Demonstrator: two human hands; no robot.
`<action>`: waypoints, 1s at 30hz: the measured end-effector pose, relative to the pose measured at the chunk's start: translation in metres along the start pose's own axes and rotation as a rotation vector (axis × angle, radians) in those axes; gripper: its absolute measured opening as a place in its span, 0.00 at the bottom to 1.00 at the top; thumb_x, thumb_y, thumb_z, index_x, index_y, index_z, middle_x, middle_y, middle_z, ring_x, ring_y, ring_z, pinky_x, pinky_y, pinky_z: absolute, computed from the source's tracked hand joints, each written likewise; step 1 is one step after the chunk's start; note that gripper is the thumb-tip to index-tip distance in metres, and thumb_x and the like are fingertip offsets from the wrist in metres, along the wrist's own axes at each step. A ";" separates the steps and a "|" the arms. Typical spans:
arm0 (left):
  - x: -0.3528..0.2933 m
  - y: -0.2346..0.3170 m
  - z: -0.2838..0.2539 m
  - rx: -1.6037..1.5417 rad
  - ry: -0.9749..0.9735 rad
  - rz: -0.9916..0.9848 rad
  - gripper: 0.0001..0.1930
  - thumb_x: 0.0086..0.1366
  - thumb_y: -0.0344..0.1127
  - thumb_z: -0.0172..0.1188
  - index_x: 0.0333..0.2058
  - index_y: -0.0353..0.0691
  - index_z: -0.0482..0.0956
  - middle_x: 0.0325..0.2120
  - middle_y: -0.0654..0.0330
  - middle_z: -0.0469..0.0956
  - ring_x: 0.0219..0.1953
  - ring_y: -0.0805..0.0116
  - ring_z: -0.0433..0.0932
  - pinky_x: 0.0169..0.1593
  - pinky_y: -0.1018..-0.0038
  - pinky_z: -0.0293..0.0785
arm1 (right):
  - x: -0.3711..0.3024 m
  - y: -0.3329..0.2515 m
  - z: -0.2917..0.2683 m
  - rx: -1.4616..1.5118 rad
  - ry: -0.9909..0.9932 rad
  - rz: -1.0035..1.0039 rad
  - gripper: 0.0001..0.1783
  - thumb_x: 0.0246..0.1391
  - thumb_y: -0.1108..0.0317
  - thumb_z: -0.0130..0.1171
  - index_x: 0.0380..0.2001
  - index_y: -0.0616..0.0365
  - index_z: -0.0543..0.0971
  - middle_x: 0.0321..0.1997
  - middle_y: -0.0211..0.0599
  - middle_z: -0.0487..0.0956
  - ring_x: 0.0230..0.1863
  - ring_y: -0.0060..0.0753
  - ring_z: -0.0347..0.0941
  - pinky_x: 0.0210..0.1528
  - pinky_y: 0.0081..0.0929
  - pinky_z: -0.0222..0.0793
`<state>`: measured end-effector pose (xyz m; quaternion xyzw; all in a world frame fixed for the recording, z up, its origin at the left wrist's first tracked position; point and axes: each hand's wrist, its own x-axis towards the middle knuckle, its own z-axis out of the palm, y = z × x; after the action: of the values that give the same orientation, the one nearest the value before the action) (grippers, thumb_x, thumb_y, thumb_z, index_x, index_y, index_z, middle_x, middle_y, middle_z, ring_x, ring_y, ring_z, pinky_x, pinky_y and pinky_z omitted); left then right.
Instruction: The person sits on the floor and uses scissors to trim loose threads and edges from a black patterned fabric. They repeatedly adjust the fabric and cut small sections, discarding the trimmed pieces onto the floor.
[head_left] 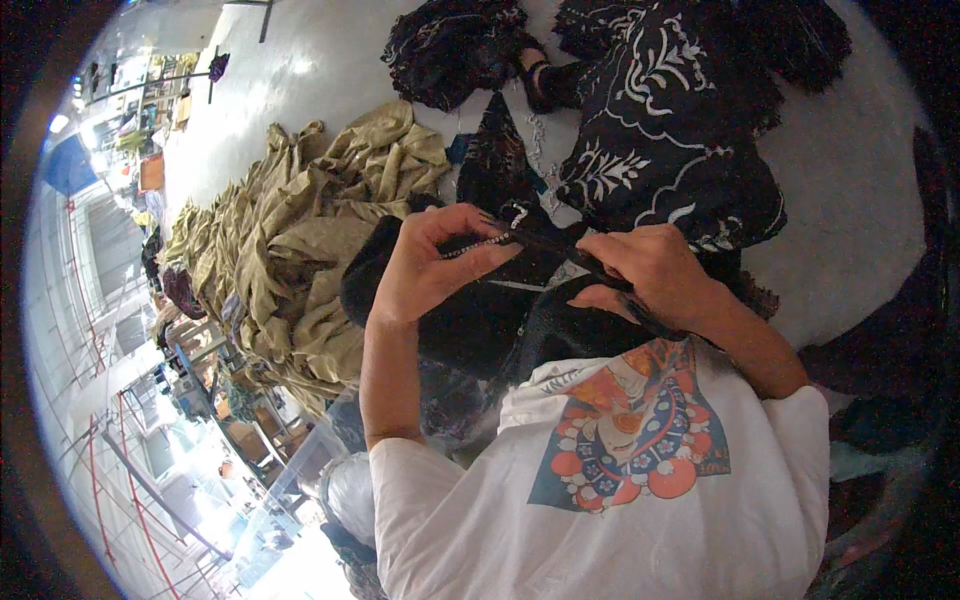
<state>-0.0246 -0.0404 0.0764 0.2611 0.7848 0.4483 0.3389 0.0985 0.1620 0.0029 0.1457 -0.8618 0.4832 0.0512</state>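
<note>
A stretch of black fabric [550, 243] with a white, bead-like trim along one edge is pulled between my two hands. My left hand [437, 255] pinches its left end between thumb and fingers, and the trim [478, 244] shows between them. Closed round the other end is my right hand [645, 268], its fingers bent over the cloth. More dark fabric [465, 325] hangs below my hands, against my white shirt. Just beyond lies a narrow black piece [492, 160] with loose pale trim [537, 135] beside it.
A large heap of olive-gold cloth [300, 235] lies to the left. Black fabric with white embroidery [660, 130] spreads over the pale table [840, 190] at the far right. Another dark bunched piece [455, 50] is at the far middle. Shelves with assorted goods stand at far left.
</note>
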 end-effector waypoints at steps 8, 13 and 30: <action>-0.007 -0.018 0.014 -0.542 0.063 -0.178 0.05 0.52 0.28 0.59 0.29 0.36 0.75 0.26 0.67 0.73 0.29 0.82 0.68 0.33 0.86 0.61 | -0.002 0.001 0.008 0.161 0.011 0.068 0.23 0.43 0.51 0.61 0.33 0.59 0.71 0.21 0.43 0.74 0.22 0.47 0.73 0.22 0.35 0.68; -0.006 -0.023 0.013 -0.641 -0.005 -0.219 0.06 0.51 0.28 0.56 0.30 0.36 0.74 0.26 0.67 0.73 0.30 0.80 0.68 0.35 0.86 0.59 | 0.001 -0.002 0.007 0.260 -0.045 0.078 0.27 0.41 0.50 0.62 0.36 0.63 0.70 0.26 0.46 0.74 0.28 0.48 0.73 0.28 0.36 0.69; -0.004 -0.014 0.021 -0.606 -0.012 -0.189 0.07 0.48 0.22 0.57 0.29 0.31 0.76 0.30 0.61 0.76 0.34 0.75 0.74 0.40 0.83 0.67 | 0.012 0.004 -0.003 -0.162 -0.060 -0.106 0.34 0.37 0.40 0.57 0.36 0.61 0.69 0.29 0.43 0.69 0.32 0.44 0.70 0.34 0.35 0.67</action>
<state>-0.0074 -0.0390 0.0573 0.0770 0.6342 0.6268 0.4461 0.0859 0.1644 0.0041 0.2008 -0.8902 0.4041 0.0622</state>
